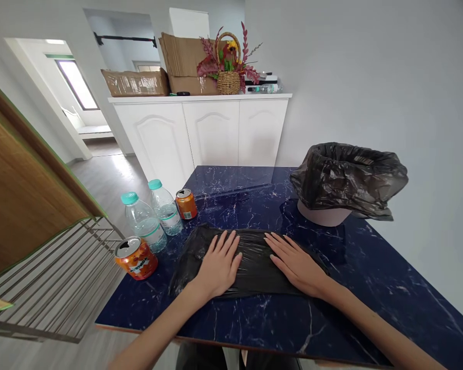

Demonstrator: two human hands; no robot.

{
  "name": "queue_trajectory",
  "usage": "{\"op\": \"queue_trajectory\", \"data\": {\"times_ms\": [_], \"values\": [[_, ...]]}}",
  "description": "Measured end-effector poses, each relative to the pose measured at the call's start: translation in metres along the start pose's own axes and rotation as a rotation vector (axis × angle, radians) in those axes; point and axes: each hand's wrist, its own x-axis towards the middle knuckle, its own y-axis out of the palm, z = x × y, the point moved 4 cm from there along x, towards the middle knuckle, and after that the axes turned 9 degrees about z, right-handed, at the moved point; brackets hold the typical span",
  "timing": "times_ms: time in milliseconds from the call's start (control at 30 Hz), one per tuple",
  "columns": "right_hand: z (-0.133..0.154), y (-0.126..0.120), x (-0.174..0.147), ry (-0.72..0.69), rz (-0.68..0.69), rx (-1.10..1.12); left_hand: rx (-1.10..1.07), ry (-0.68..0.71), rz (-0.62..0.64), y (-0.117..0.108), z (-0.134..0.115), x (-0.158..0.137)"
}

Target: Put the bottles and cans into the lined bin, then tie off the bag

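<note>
A black plastic bag (250,262) lies flattened across the front of the dark blue marbled table (254,324). My left hand (220,262) rests flat on the bag's left half, fingers stretched out. On its right half my right hand (297,264) lies the same way, palm down. Neither hand grips anything. To the left of the bag stand an orange Mirinda can (137,258), two clear bottles with teal caps, the nearer bottle (143,221) and the farther bottle (165,208), and a second orange can (186,204).
At the right, a pale bin (324,215) lined with a black bag (347,177) stands on the table. A metal rack (61,282) is at the left. Behind, a white cabinet (212,133) carries cardboard boxes (137,83) and a flower basket (228,82).
</note>
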Motion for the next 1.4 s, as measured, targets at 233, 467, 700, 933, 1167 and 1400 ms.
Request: {"op": "queue_trajectory", "data": {"times_ms": [233, 467, 700, 933, 1167, 1400], "values": [[0.000, 0.001, -0.001, -0.009, -0.011, 0.011, 0.023, -0.092, -0.012, -0.008, 0.057, -0.032], [0.001, 0.000, 0.000, 0.011, 0.022, 0.023, 0.018, -0.102, 0.009, -0.011, 0.062, -0.036], [-0.013, -0.012, -0.011, 0.035, -0.013, 0.125, 0.009, -0.098, -0.014, -0.010, 0.061, -0.036], [-0.078, -0.030, -0.075, 0.487, -0.224, 0.231, -0.076, -0.102, -0.062, -0.017, 0.058, -0.034], [-0.068, -0.029, -0.091, 0.483, -0.218, 0.346, -0.092, -0.046, -0.066, -0.041, 0.048, -0.046], [-0.084, -0.042, -0.087, 0.469, -0.263, 0.416, -0.195, -0.040, -0.051, -0.065, 0.047, -0.089]]}}
